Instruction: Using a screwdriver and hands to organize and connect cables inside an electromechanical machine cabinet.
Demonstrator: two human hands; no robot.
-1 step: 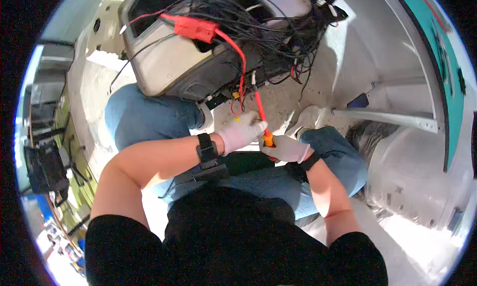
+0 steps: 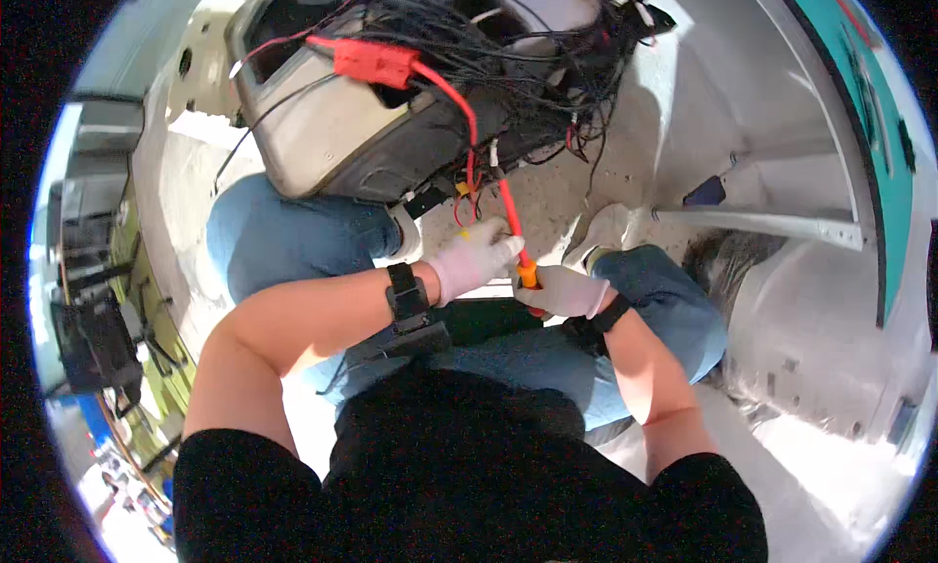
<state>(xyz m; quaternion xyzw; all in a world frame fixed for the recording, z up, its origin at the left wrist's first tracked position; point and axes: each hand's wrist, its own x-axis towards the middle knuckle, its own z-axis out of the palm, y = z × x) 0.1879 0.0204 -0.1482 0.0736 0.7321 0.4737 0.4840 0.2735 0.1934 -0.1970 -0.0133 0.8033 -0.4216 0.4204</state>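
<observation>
So the biggest thing here is the person in a black shirt (image 2: 449,465), seated with knees apart in jeans (image 2: 293,236), and right in front of them, up top, sits a chunky casing (image 2: 313,133) with a pale face and dark sides, tilted at an angle. Way over on the right edge there's a teal panel (image 2: 894,172), and a big messy heap of black cables (image 2: 547,60) is piled on the casing, spilling off its right side. Below that on the right, a metal bar (image 2: 772,226) runs across, well apart from the hands. Both hands are gloved in white and close together, between the knees and just below the casing. The left hand (image 2: 474,260) is narrowed, fingertips on a red rod (image 2: 511,214), and the right hand (image 2: 562,292) is wrapped around its lower end, palm hidden. The rod leans a bit, top end up by the casing's lower edge; can't tell if that end touches anything. A fat red connector (image 2: 376,63) lies on the cables, with a red lead (image 2: 457,96) curving down from it to just left of the rod's top. Each wrist has a black band, and tiniest of the lot is the orange collar (image 2: 529,274) on the rod, right at the right hand's fingers.
</observation>
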